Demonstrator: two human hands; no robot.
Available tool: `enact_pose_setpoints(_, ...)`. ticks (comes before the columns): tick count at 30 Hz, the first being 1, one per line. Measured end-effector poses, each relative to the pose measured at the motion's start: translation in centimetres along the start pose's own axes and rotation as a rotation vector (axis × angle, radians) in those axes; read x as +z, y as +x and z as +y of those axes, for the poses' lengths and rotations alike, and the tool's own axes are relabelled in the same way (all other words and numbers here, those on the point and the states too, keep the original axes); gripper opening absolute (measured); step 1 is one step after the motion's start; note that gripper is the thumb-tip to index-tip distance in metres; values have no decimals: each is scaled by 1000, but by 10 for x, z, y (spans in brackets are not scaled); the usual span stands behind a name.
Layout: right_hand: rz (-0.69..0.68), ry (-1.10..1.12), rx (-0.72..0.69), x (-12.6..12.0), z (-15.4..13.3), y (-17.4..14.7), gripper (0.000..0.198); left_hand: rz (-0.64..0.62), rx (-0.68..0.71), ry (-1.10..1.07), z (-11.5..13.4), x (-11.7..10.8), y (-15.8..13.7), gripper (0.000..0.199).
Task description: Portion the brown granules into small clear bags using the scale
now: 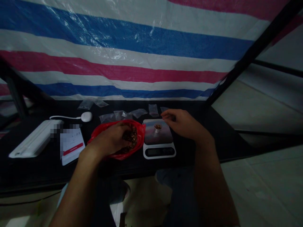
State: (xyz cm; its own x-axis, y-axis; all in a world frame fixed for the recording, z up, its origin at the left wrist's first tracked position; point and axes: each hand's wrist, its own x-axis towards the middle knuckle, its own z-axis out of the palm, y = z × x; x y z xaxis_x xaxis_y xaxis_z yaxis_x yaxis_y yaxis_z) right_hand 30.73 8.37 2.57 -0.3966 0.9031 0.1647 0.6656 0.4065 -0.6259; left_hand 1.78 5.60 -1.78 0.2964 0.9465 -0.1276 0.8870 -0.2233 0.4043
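Bare forearms (215, 176) reach up from the lower edge. The left hand (113, 138) dips bent fingers into brown pieces (133, 135) inside a red bag (123, 155) — their grip is hidden. Beside the scale (158, 138), bearing a small cup (157, 128), the right hand (181, 122) hovers, fingers loosely curled — in dim light, I cannot tell whether around anything. Clear packets (153, 110) lie behind.

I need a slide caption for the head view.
Left hand in a red bag of pieces; right hand near a small cup on a scale.

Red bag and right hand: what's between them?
In the head view, a digital scale's platform, bearing a small cup, lies between the red bag and right hand.
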Motion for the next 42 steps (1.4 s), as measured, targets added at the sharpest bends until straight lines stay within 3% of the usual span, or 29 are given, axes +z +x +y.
enact_pose_setpoints(3,14,-62,28,0,-1,0,21,-24,3,-19,-10,9,-2,46)
enact_pose_setpoints(6,42,-44,-61,12,-12,5,21,8,16,-50,-11,11,0,35)
enact_pose_setpoints(11,-104,-102,-304,72,-47,17,19,57,65,-101,-15,4,-3,31)
enact_pose_setpoints(15,-223,-277,-315,114,-60,20,23,8,63,-163,-21,1,-10,28)
enact_pose_setpoints(18,-255,-360,-298,121,-62,20,23,3,22,-205,-26,3,-15,36)
enact_pose_setpoints(21,-261,-391,-291,117,-63,20,26,9,-1,-165,-29,5,-18,45)
enact_pose_setpoints(24,-285,-364,-287,113,-64,23,26,18,13,-114,-28,4,-18,34)
enact_pose_setpoints(29,-255,-136,-303,99,-56,26,16,46,7,-98,-21,-1,-18,27)
enact_pose_setpoints(35,-134,133,-156,50,-32,22,17,98,1,-95,-20,-3,-19,27)
enact_pose_setpoints(39,-54,60,-27,18,-17,14,15,91,17,-92,-18,-3,-19,26)
enact_pose_setpoints(42,-69,-4,14,9,-11,10,12,78,40,-91,-18,-3,-18,28)
